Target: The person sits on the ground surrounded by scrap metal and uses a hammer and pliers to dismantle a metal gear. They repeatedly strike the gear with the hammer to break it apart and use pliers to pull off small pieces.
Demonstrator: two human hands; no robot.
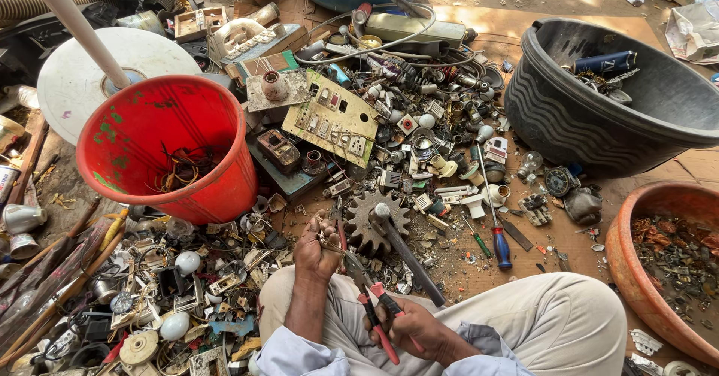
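Observation:
My left hand point(317, 250) is closed on a small metal scrap part point(326, 235), held up in front of me above my lap. My right hand point(412, 329) grips the red handles of a pair of pliers point(372, 304), whose jaws reach up to the part in my left hand. A hammer point(401, 250) lies just beyond my hands with its head resting on a large rusty gear wheel point(361, 223). I sit on the ground in light trousers point(554, 316).
A red bucket point(217, 189) with wire scraps stands left; a black tub point(554, 121) and a terracotta bowl point(636, 271) of metal bits stand right. A blue-handled screwdriver point(500, 245), a switch panel point(337, 117) and several scrap parts litter the ground.

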